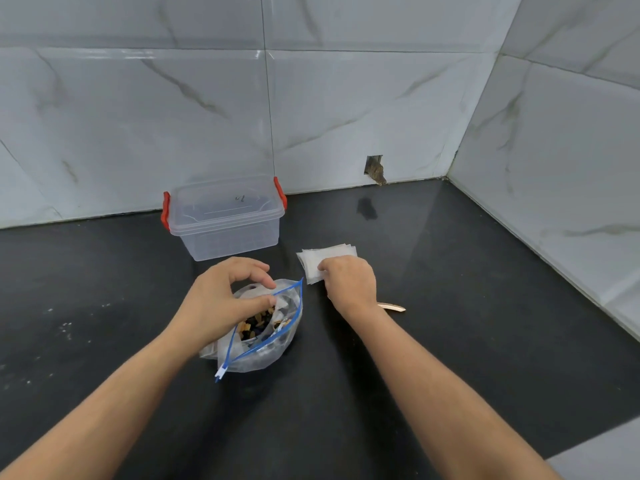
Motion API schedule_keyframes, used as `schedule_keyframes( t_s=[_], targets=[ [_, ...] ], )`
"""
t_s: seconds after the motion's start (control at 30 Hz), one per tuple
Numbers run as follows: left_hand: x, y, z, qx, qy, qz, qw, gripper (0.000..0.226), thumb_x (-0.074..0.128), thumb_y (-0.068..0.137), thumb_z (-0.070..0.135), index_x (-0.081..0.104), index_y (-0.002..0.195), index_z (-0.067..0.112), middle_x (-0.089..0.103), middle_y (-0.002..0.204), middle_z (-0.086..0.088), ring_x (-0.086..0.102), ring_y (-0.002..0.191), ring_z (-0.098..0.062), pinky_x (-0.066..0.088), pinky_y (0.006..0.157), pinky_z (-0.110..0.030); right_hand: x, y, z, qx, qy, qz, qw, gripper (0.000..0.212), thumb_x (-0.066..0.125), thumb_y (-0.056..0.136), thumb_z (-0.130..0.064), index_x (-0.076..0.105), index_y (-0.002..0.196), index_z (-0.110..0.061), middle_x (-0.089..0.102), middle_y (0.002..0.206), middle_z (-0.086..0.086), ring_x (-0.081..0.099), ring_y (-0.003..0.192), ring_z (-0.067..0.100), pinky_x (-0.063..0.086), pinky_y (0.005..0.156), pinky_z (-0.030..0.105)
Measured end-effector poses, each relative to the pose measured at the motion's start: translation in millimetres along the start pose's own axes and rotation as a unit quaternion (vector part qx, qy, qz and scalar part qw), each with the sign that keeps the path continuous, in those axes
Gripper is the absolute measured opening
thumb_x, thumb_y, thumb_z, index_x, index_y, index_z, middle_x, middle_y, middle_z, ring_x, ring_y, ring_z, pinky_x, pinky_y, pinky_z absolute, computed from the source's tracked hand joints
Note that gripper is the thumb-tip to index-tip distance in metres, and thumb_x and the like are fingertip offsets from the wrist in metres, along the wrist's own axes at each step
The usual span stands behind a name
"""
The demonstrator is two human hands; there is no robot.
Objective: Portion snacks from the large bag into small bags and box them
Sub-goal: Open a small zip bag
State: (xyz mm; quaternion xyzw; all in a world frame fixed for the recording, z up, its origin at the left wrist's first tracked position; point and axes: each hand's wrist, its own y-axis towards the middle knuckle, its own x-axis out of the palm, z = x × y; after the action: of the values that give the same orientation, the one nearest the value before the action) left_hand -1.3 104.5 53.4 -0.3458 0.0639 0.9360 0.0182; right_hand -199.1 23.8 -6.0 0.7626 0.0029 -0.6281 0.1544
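A large clear zip bag (273, 344) with a blue seal stands open on the black counter, with brown and dark snacks (258, 323) inside. My left hand (221, 299) is at its mouth, fingers curled round the bag's upper edge. To the right lies a stack of small clear bags (325, 258). My right hand (349, 282) rests on the stack's near side with fingers curled, pinching at the small bags. A clear plastic box (225, 216) with red latches and its lid on stands behind the large bag.
The black counter (450, 306) meets marble-tile walls at the back and right, forming a corner. A thin copper-coloured object (393, 307) lies just right of my right wrist. A small hole (374, 169) shows in the back wall.
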Motion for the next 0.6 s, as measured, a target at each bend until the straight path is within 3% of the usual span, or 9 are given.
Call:
schedule_keyframes(
  t_s=[0.1,0.23,0.33,0.4,0.43,0.53,0.6],
  targets=[
    [2,7,5,0.003,-0.024,-0.001,1.000,0.010,0.076,0.076,0.028,0.071,0.078,0.037,0.064,0.105,0.024,0.054,0.101,0.012,0.036,0.081,-0.015,-1,3,0,-0.003,0.024,0.086,0.996,0.018,0.064,0.074,0.000,0.076,0.075,-0.014,0.070,0.067,0.006,0.064,0.063,0.028,0.039,0.060,0.026],
    [-1,18,13,0.003,-0.023,0.018,1.000,0.013,0.067,0.083,0.021,0.069,0.084,0.034,0.066,0.105,0.021,0.056,0.105,0.003,0.037,0.089,-0.026,-9,-3,0,-0.006,0.062,0.185,0.981,0.014,0.080,0.065,-0.008,0.076,0.070,-0.020,0.069,0.060,-0.003,0.065,0.057,0.020,0.047,0.054,0.026],
    [1,23,21,0.006,-0.004,0.005,1.000,0.015,0.065,0.084,0.018,0.069,0.088,0.032,0.067,0.107,0.016,0.056,0.107,-0.003,0.036,0.092,-0.027,-20,-12,2,-0.031,0.002,0.155,0.987,0.029,0.077,0.055,-0.001,0.058,0.048,-0.021,0.047,0.043,-0.006,0.044,0.042,0.018,0.027,0.050,0.023],
    [4,23,25,0.002,0.003,-0.002,1.000,0.016,0.064,0.085,0.017,0.068,0.088,0.032,0.067,0.107,0.014,0.056,0.108,-0.005,0.037,0.093,-0.029,-20,-17,5,-0.046,-0.059,0.120,0.990,0.041,0.074,0.041,0.003,0.040,0.041,-0.020,0.029,0.040,-0.005,0.027,0.040,0.018,0.021,0.050,0.024],
    [6,22,26,-0.001,0.005,-0.003,1.000,0.016,0.064,0.085,0.016,0.068,0.087,0.032,0.066,0.107,0.014,0.055,0.109,-0.006,0.038,0.095,-0.030,-16,-17,8,-0.045,-0.081,0.095,0.991,0.042,0.074,0.037,0.002,0.039,0.040,-0.020,0.029,0.038,-0.005,0.025,0.040,0.018,0.020,0.050,0.025],
    [10,16,28,-0.005,0.015,-0.004,1.000,0.017,0.064,0.085,0.017,0.067,0.084,0.034,0.065,0.106,0.015,0.055,0.110,-0.006,0.039,0.097,-0.032,-8,-14,12,-0.024,-0.123,-0.001,0.992,0.027,0.076,0.056,-0.007,0.054,0.048,-0.019,0.046,0.043,-0.006,0.039,0.046,0.018,0.024,0.056,0.026],
    [10,13,28,-0.006,0.021,-0.005,1.000,0.018,0.064,0.085,0.017,0.066,0.083,0.035,0.065,0.104,0.015,0.056,0.108,-0.006,0.040,0.096,-0.031,-8,-12,14,-0.037,-0.107,-0.010,0.994,0.024,0.064,0.072,-0.002,0.054,0.059,-0.020,0.049,0.055,-0.003,0.046,0.057,0.021,0.029,0.064,0.028]
  ],
)
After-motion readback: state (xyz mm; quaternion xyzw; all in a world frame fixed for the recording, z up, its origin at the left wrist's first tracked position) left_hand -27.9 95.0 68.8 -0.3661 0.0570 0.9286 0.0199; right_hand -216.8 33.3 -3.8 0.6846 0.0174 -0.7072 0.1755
